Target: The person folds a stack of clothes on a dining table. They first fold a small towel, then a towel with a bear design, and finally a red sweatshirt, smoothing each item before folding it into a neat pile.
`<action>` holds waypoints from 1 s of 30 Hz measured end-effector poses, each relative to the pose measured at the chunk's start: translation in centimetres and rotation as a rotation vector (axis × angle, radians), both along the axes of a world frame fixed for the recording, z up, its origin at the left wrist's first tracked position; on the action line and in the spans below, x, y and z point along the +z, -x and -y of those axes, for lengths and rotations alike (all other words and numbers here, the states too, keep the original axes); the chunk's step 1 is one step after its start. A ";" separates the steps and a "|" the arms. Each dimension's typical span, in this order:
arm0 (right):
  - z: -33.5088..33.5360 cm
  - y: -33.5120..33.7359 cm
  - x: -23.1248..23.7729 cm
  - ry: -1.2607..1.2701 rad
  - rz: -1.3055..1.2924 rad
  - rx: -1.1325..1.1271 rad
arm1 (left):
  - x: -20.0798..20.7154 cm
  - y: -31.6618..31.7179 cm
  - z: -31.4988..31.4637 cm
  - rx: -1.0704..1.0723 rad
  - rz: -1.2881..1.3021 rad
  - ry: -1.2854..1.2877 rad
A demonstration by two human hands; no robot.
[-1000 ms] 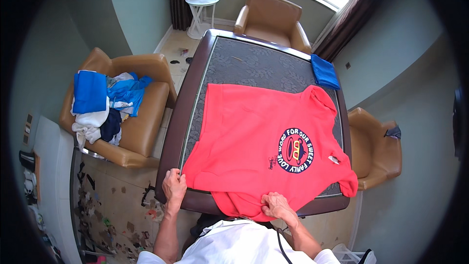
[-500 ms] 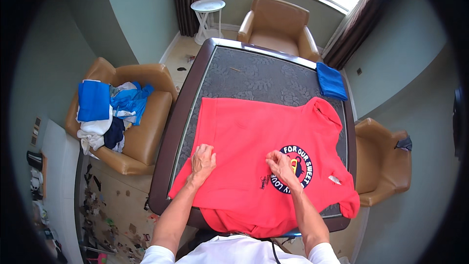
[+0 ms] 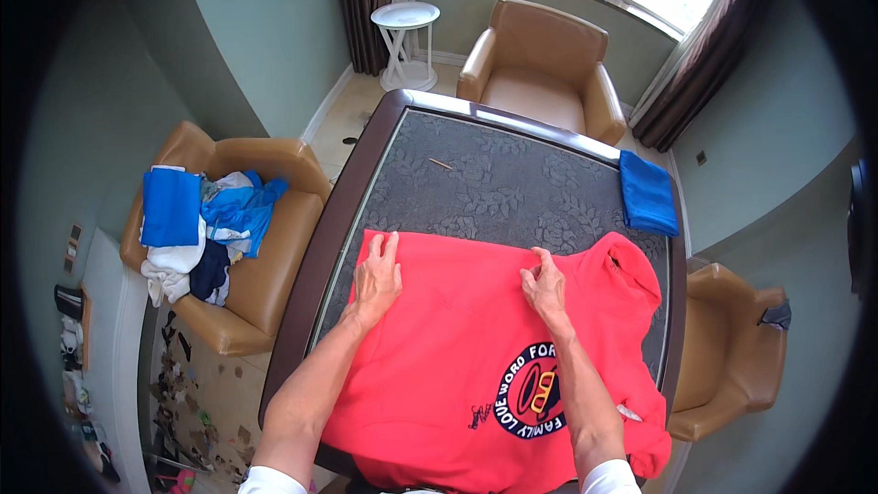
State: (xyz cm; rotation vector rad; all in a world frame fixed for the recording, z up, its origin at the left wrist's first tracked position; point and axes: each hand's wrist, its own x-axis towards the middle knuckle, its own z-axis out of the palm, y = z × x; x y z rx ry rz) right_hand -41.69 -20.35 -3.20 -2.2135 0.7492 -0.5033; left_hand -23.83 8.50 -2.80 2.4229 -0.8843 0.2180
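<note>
L hand (image 3: 376, 284) & R hand (image 3: 546, 291) now fwd, reaching far edge of red sweatshirt (image 3: 444, 334); L fingers apart, R's can't tell.

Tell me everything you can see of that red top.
The red top lies spread sideways on the table, sleeves toward the right, lightly creased. It looks like thick, soft cloth. Its round dark emblem has white lettering and yellow details. The left hand and right hand are at its far edge.

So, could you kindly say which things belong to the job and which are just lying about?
Job:
red sweatshirt, left hand and right hand at its far edge
table

Seemingly lying about:
folded blue cloth on table
thin stick
clothes pile
</note>
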 end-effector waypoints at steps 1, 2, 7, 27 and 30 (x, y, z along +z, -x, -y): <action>0.1 -0.5 0.2 -0.033 -0.028 -0.005 | 0.1 -1.0 0.2 0.009 -0.035 -0.047; 0.3 -1.0 0.4 -0.064 -0.054 -0.012 | 0.2 -1.9 0.4 0.017 -0.070 -0.094; 2.1 -3.0 2.6 -0.300 -0.263 -0.012 | -1.0 -6.0 0.3 -0.092 -0.136 -0.094; 5.6 -3.4 -1.2 -0.316 0.046 -0.122 | -0.6 -7.5 4.9 -0.104 0.022 0.141; 2.6 -1.0 0.0 -0.191 0.052 -0.087 | -0.3 -3.5 0.8 -0.077 0.069 0.151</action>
